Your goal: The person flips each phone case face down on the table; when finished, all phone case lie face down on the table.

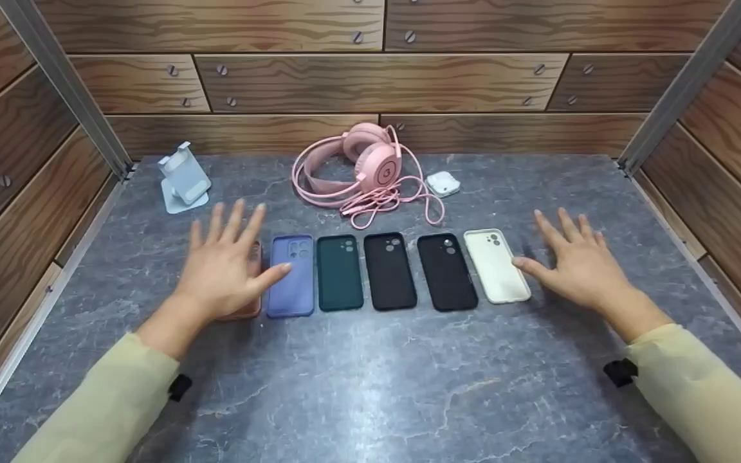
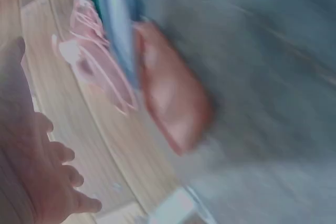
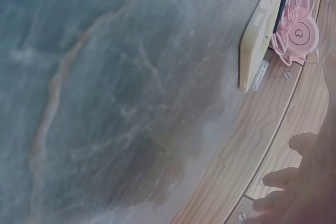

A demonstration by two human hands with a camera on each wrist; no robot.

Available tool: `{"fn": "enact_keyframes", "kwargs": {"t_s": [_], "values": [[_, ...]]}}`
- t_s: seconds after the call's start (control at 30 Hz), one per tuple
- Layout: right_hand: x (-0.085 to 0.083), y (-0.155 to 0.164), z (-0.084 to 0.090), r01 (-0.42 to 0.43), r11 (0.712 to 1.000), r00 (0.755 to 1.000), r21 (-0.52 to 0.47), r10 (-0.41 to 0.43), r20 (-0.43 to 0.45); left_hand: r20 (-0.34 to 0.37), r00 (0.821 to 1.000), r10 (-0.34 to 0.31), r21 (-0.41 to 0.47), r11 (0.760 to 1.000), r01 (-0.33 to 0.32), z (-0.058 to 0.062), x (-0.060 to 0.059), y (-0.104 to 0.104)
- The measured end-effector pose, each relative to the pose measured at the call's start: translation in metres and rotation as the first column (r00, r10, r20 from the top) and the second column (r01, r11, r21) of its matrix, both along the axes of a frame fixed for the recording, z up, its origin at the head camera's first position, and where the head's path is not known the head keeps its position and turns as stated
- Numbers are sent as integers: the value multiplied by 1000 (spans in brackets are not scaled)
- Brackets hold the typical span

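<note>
Both hands splayed, holding nothing: left hand (image 1: 222, 267) over pink case (image 1: 251, 292), w/ purple case (image 1: 292, 276) just beside; a careless drop could skew the row; right hand (image 1: 579, 263) just beside the row's white case (image 1: 496, 265).

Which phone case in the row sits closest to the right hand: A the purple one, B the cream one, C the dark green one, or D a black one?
B: the cream case ends the row, right beside the open right hand; its thumb is nearly at the case's edge.
</note>
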State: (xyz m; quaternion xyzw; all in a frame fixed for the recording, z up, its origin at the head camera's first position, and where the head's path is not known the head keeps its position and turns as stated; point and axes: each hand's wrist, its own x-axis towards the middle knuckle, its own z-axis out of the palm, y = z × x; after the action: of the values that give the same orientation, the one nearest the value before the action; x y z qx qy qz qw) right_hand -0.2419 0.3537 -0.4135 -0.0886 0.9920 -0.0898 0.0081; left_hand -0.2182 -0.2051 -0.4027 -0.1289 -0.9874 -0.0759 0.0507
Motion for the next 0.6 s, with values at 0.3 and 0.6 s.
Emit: {"fn": "enact_keyframes", "kwargs": {"t_s": [0.3, 0.6], "values": [[0, -1, 7, -20, 997, 1000, -69, 21, 7, -55, 991, -120, 44, 992, 122, 32, -15, 81], [0, -6, 7, -99, 985, 995, -140, 94, -43, -89, 971, -223, 148, 961, 234, 35, -25, 170]]}}
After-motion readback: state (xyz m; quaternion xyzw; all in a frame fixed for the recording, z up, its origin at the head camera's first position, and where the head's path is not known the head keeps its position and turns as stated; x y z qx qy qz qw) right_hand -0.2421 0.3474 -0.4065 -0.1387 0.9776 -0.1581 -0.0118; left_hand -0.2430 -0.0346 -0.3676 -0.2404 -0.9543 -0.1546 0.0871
